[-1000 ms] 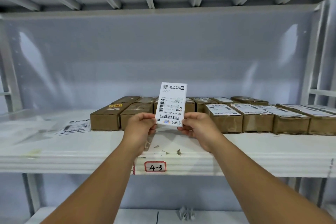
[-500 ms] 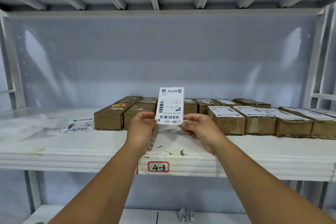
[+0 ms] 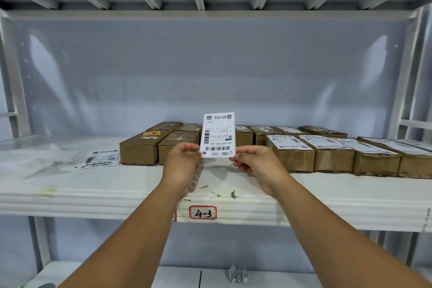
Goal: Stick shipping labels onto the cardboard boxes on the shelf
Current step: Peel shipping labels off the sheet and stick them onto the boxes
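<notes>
1. The shipping label (image 3: pixel 218 134) stands upright and hides the boxes right behind it; fingertips cover its lower corners, and its small print is too fine to read
2. The rightmost boxes run off the right edge of the view, both forearms are cut by the bottom edge, and a grey shape in the bottom left corner cannot be made out
3. The left hand (image 3: pixel 183 161) pinches the label's lower left corner between thumb and curled fingers, and the right hand (image 3: pixel 256 165) pinches the lower right corner the same way
4. The label is held in the air above the front of the shelf (image 3: pixel 117 184), before the middle of the row of boxes
5. The shelf is glossy white with a ribbed front lip that carries a red-bordered tag (image 3: pixel 202 212) handwritten "4-3"; torn paper scraps (image 3: pixel 232 194) lie near its edge
6. The boxes are long, low brown cardboard with wrinkled glossy tape: the bare-topped boxes (image 3: pixel 138 151) sit on the left, one with a yellow sticker (image 3: pixel 152 133), and the labelled boxes (image 3: pixel 289 154) on the right
7. The label is a white rectangle, taller than wide, with a QR code, a round logo and two barcodes
8. A loose label (image 3: pixel 99 159) lies flat left of the boxes
</notes>
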`<control>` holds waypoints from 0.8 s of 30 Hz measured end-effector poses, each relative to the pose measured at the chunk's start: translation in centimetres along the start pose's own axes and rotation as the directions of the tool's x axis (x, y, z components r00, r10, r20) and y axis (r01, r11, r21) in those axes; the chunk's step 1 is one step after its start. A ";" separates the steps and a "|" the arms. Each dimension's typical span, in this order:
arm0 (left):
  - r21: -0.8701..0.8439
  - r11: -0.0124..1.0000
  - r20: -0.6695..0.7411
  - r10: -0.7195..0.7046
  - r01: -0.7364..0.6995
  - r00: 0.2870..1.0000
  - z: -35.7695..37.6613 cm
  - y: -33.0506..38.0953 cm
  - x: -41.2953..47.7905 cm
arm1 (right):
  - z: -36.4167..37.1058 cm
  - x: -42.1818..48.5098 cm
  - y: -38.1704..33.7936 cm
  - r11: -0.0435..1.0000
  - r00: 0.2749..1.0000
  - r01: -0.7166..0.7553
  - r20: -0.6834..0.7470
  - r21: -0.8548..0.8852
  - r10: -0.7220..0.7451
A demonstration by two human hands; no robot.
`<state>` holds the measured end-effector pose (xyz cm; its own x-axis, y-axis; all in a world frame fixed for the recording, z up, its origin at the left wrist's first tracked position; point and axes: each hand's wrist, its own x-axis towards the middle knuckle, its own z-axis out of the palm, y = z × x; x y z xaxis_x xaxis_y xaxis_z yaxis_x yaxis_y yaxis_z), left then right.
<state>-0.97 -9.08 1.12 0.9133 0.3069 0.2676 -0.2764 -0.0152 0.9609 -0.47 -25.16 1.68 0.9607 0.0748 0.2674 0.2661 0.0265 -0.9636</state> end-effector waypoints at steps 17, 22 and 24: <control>0.002 1.000 -0.029 0.006 -0.006 1.000 0.0 0.0 0.0 | -0.1 0.1 -0.1 0.997 1.000 0.000 -0.018 0.077 0.001; 0.023 1.000 -0.026 0.015 -0.015 1.000 0.0 -0.2 0.0 | -0.1 0.0 0.1 1.000 1.000 0.019 0.009 0.022 -0.019; 0.026 1.000 -0.024 0.015 -0.014 1.000 0.0 -0.2 0.1 | -0.1 0.0 0.0 0.999 1.000 0.017 0.007 0.046 -0.018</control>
<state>-0.84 -9.03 0.95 0.9017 0.3293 0.2801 -0.2817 -0.0438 0.9585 -0.46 -25.27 1.70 0.9552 0.0814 0.2844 0.2788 0.0741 -0.9575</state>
